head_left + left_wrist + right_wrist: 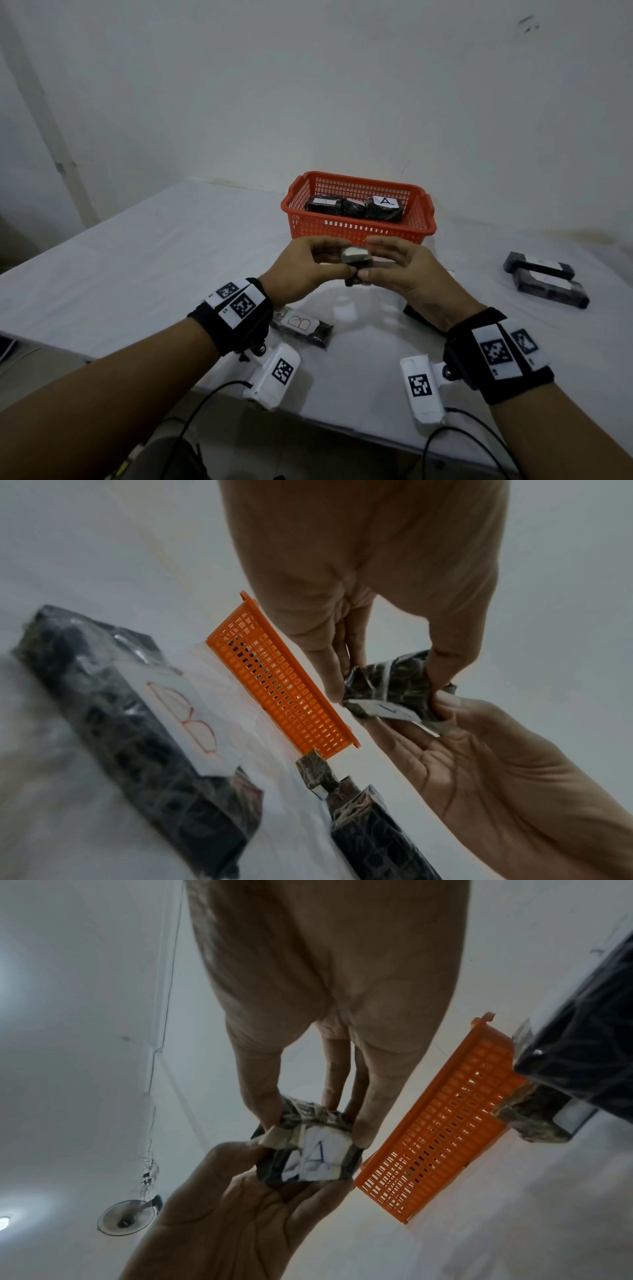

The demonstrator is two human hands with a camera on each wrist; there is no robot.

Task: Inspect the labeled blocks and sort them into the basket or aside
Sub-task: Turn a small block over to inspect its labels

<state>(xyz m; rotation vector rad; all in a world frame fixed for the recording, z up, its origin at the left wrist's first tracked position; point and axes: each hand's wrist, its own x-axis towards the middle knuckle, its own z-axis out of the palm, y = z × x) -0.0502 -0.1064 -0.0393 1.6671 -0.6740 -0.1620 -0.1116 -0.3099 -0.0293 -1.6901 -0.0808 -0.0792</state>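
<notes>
I hold one small dark wrapped block point(356, 257) up between both hands, just in front of the orange basket point(359, 229). My left hand point(337, 266) pinches its left side and my right hand point(371, 263) pinches its right side. The right wrist view shows a white label with a blue letter A on this block point(316, 1153). In the left wrist view the block point(390, 685) shows only the edge of that label. Inside the basket lie three dark blocks, one of them with an A label point(385, 205).
A long block marked B point(303, 324) lies on the white table under my left wrist. Two more long blocks point(544, 279) lie at the right. Another dark block point(373, 831) sits below my right hand. The table's front edge runs near my forearms.
</notes>
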